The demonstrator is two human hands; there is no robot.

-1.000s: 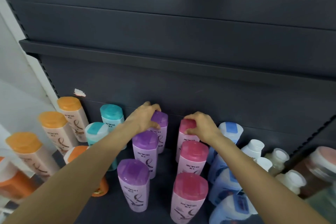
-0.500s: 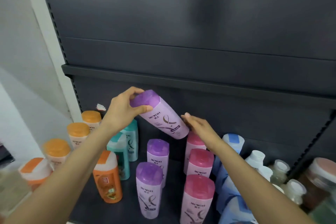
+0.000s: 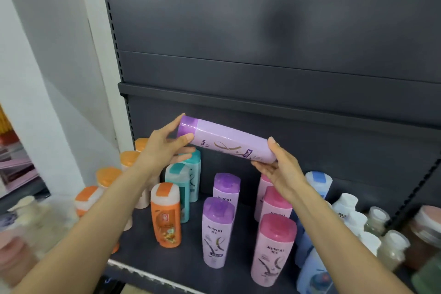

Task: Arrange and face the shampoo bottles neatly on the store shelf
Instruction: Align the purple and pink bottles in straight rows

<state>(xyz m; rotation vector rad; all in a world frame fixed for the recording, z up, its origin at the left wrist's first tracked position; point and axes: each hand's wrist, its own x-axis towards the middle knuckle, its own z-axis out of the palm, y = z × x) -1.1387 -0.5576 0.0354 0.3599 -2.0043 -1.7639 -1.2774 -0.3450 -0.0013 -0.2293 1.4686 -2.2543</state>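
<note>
A purple-capped lilac shampoo bottle (image 3: 226, 142) lies almost level in the air above the dark shelf (image 3: 143, 250). My left hand (image 3: 164, 148) grips its cap end. My right hand (image 3: 278, 167) cups its base from below, thumb on the end. Under it stand two purple-capped bottles (image 3: 218, 229), one behind the other, and a row of pink-capped bottles (image 3: 273, 246) to their right. Teal bottles (image 3: 181, 188) and an orange bottle (image 3: 165, 215) stand to the left.
Orange-capped beige bottles (image 3: 108, 176) line the far left by the white upright (image 3: 95, 55). Blue bottles (image 3: 318, 181) and white-capped jars (image 3: 346, 205) crowd the right. An upper shelf lip (image 3: 262, 100) runs just above the held bottle.
The rear purple bottle was lifted off the shelf and tipped toward level. My right hand left the pink bottle's cap and now supports the lifted bottle's base. The view swung right and up.
</note>
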